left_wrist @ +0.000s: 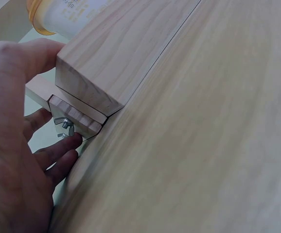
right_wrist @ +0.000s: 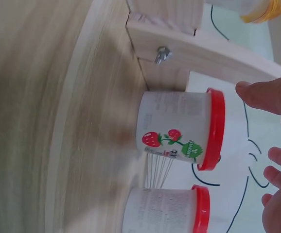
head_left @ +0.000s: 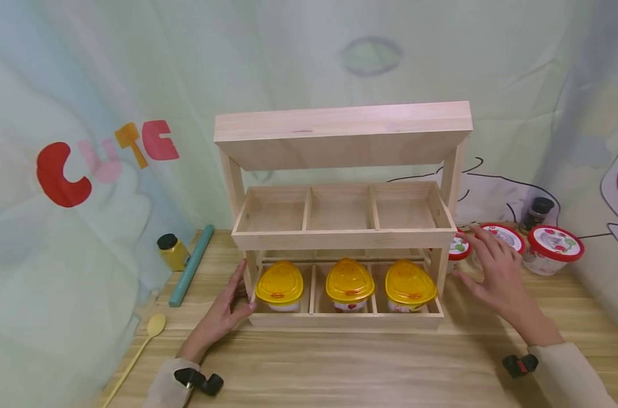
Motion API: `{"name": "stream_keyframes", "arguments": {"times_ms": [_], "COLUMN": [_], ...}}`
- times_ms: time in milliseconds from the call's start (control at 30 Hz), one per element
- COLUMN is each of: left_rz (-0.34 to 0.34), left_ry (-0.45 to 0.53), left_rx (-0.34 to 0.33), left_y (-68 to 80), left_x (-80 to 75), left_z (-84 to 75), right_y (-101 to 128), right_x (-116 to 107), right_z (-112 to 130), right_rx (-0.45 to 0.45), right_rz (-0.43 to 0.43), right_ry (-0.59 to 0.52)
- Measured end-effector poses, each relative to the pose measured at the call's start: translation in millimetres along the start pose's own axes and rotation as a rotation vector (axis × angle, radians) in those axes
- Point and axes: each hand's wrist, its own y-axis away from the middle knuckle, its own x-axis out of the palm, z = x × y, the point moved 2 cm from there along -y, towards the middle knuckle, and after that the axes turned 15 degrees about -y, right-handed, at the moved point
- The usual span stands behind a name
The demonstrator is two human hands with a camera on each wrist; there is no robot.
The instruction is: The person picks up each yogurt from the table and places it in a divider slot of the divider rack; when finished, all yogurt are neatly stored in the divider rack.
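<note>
A pale wooden rack (head_left: pixel 345 241) stands on the table, with a three-compartment upper tray and a lower tray holding three tubs with yellow lids (head_left: pixel 350 281). My left hand (head_left: pixel 222 309) grips the rack's lower left end, thumb at the tray's front corner. In the left wrist view its fingertips (left_wrist: pixel 75 141) lie beside a wing nut (left_wrist: pixel 65 122). Right of the rack, my right hand (head_left: pixel 500 277) is spread above tubs with red lids. One strawberry-printed tub (right_wrist: pixel 174 126) shows upright near the rack in the right wrist view, the thumb near its lid.
Two more red-lidded tubs (head_left: pixel 554 249) and a black-capped jar (head_left: pixel 536 214) stand at the right by the curtain. On the left are a yellow jar with a black cap (head_left: pixel 173 252), a teal tube (head_left: pixel 191 266) and a yellow spoon (head_left: pixel 156 326).
</note>
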Motion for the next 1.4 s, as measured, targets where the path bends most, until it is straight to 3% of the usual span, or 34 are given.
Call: {"name": "stream_keyframes", "arguments": {"times_ms": [333,667,1033,1400], "left_rz": [-0.007,-0.009,-0.002,0.001], "left_ry": [0.009,0.011,0.019,0.006], "left_rx": [0.007,0.027,0.029,0.001], "left_y": [-0.9,-2.1,-2.6,-0.4], "left_x": [0.3,-1.0,-0.2,-0.8], "left_z": [-0.6,-1.8,-0.8,-1.7], "right_y": [-14,-27,-31,-22], "right_x": [10,18,26,43], "right_z": [-15,-25,-32,-43], "right_rx": [0.080,0.078,0.179,-0.024], "right_rz": [0.077,0.153,0.242,0.140], "right_ry": [-0.011,-0.017,-0.017,-0.024]}}
